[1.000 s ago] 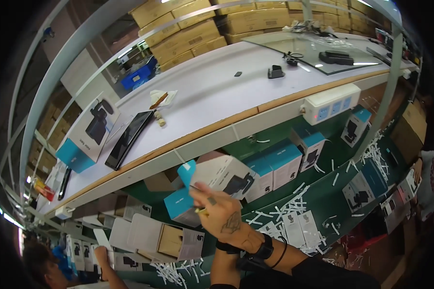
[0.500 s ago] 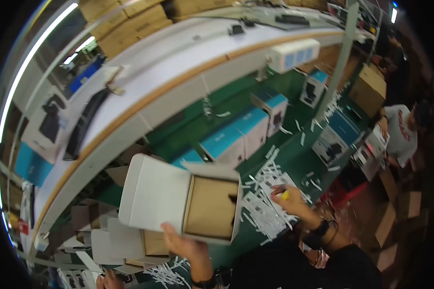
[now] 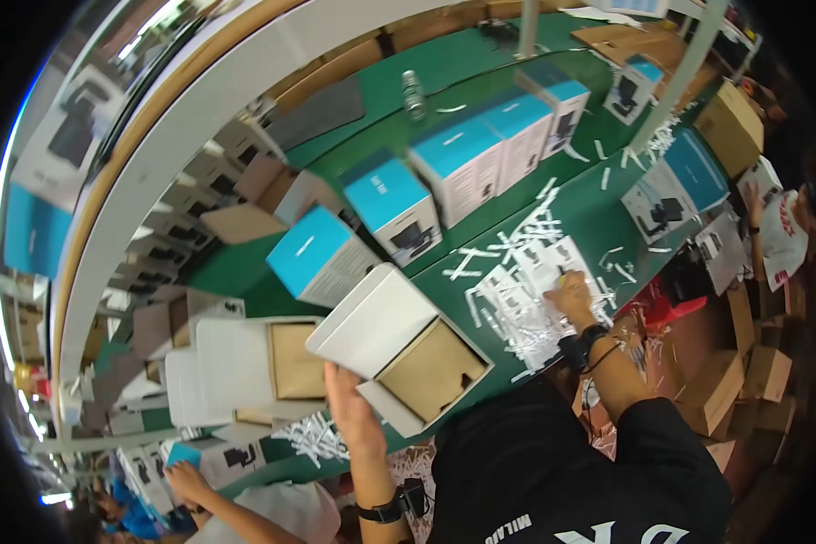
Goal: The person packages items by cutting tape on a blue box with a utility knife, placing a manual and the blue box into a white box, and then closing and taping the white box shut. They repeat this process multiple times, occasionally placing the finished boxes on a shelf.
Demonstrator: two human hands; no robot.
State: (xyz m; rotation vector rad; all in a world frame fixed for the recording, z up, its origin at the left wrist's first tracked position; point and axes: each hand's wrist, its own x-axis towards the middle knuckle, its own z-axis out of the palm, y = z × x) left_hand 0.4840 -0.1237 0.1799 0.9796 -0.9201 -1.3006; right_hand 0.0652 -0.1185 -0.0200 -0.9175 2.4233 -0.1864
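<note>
An open white carton (image 3: 372,331) with a brown cardboard insert (image 3: 429,367) sits tilted in front of me, its lid raised toward the far left. My left hand (image 3: 355,412) is beside its near left side, fingers stretched out and touching or nearly touching the carton. My right hand (image 3: 573,299) is closed over a pile of white printed slips (image 3: 537,281). A small yellow thing shows at its fingers; its kind is hard to make out. To the left lies a second open white carton (image 3: 222,367) with a similar brown insert.
Blue-topped product boxes (image 3: 385,195) stand along the green table (image 3: 598,204). Paper strips (image 3: 313,440) lie near another person's arm (image 3: 236,512) at lower left. A large blue and white box (image 3: 675,186) is at right, near another worker (image 3: 780,236). Brown cartons (image 3: 712,390) lie on the floor.
The view has swung down and nearer the table. The carton, earlier gripped at its lid by my left hand, is turned and lower. My right hand is now down on the slips.
</note>
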